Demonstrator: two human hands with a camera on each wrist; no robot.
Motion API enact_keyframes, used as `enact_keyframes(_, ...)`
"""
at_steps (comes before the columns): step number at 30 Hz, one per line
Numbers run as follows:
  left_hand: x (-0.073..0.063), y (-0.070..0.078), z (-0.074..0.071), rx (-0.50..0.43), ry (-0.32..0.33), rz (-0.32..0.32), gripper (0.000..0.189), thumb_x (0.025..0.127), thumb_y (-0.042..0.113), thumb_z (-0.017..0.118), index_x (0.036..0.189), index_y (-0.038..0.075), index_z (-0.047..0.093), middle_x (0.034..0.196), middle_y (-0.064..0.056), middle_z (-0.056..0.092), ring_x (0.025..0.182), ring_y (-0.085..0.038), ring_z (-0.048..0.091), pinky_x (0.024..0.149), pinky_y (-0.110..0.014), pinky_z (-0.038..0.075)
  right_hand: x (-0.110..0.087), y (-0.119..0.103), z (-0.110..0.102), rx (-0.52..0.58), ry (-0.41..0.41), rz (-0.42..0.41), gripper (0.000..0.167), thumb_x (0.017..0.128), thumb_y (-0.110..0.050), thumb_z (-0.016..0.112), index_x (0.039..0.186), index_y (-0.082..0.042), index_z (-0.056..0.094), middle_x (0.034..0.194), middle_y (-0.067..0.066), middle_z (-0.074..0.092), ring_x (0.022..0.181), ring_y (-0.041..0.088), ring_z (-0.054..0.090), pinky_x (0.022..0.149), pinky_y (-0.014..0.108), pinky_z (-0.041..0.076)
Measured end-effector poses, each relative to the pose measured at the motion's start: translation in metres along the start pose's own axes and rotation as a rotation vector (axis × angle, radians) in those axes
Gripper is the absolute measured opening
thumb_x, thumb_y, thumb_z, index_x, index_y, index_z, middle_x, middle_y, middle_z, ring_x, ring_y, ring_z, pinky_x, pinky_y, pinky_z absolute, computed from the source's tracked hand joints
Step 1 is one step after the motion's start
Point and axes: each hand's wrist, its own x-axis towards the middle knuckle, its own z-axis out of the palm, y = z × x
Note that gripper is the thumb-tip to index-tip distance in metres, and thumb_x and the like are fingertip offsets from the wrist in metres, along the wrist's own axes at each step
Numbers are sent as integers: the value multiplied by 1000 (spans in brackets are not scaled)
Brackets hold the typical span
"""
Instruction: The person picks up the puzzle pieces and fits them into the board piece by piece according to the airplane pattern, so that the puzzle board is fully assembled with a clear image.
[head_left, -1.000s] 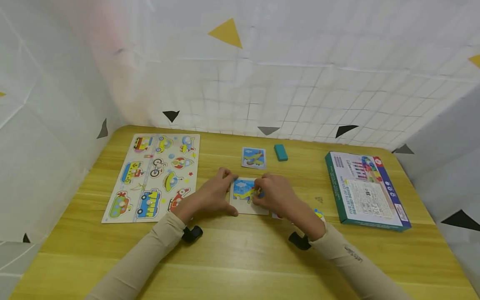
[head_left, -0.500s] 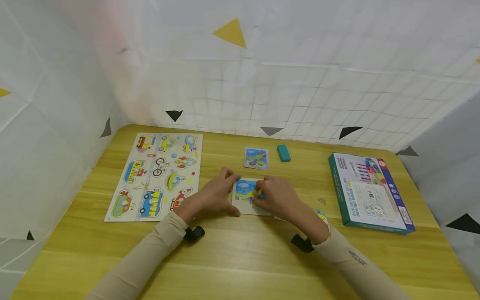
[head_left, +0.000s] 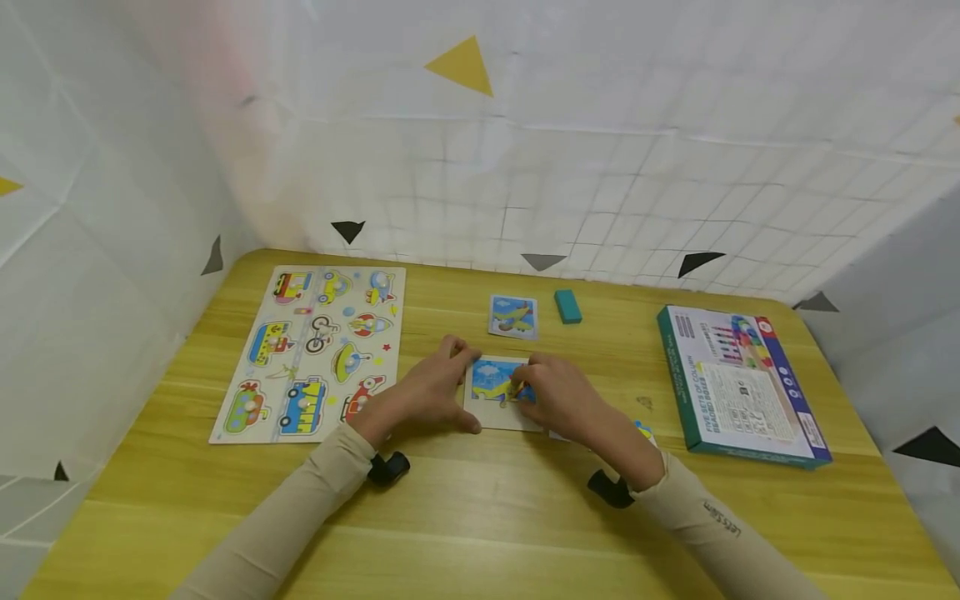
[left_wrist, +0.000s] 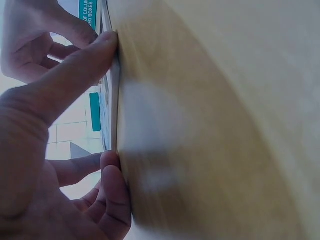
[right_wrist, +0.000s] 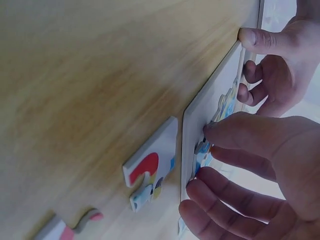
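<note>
A small jigsaw board point(head_left: 495, 416) lies in front of me, with joined blue-and-yellow pieces point(head_left: 489, 381) on its far left part. My left hand point(head_left: 426, 390) holds the board's left side, thumb at the near corner and fingers at the far corner. Over the board's right half, my right hand point(head_left: 561, 398) pinches a jigsaw piece point(right_wrist: 202, 149) between thumb and index finger, low against the board. Its fingers hide much of that piece in the head view. Beyond the board lies a square airplane picture card point(head_left: 513, 317).
Loose jigsaw pieces point(right_wrist: 150, 162) lie right of the board, partly under my right forearm. A teal block point(head_left: 567, 307) sits beyond, near the card. To the left is a large vehicle peg puzzle point(head_left: 335, 419); to the right, a flat beaded-box carton point(head_left: 742, 392). A white curtain point(head_left: 570, 150) borders the table.
My right hand shifts slightly and its fingers turn a little over the board, still pinching the piece. The left hand stays on the board. The head view has swung slightly left.
</note>
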Motion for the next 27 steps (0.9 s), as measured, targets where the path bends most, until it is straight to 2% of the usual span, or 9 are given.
enact_keyframes(11,-1,2,-1,-2,1,-11,105,67,42,93,152,14,38,142,-4,30,99,-13,53,80,-29,48,4,-3,-3,5,-39,11,11,81,-5,82,90,-9,79,82,3,65,71,13,56,63,27,48)
enact_keyframes(14,-1,2,-1,-3,1,-17,105,67,42,93,152,14,38,142,-3,30,99,-12,53,79,-29,48,4,-2,-5,4,-66,15,13,82,-6,82,94,-8,78,84,4,65,73,14,57,63,27,49)
enact_keyframes(16,-1,2,0,-5,0,-16,106,67,43,93,152,14,38,142,-2,30,99,-12,53,79,-29,48,3,-1,-7,8,-86,48,17,82,-6,81,99,-8,78,88,5,65,74,15,58,64,28,49)
enact_keyframes(21,0,2,2,-8,3,-11,106,67,42,93,152,13,38,143,-3,30,99,-13,53,80,-29,48,-8,6,-18,37,-81,109,25,83,-9,80,108,-5,75,99,8,66,83,21,63,70,35,53)
enact_keyframes(27,-1,1,0,-4,2,-18,107,66,42,94,152,13,38,143,-2,30,99,-14,53,81,-30,47,-26,14,-24,6,-38,66,25,81,-12,81,104,-3,75,96,10,67,86,26,66,71,39,55)
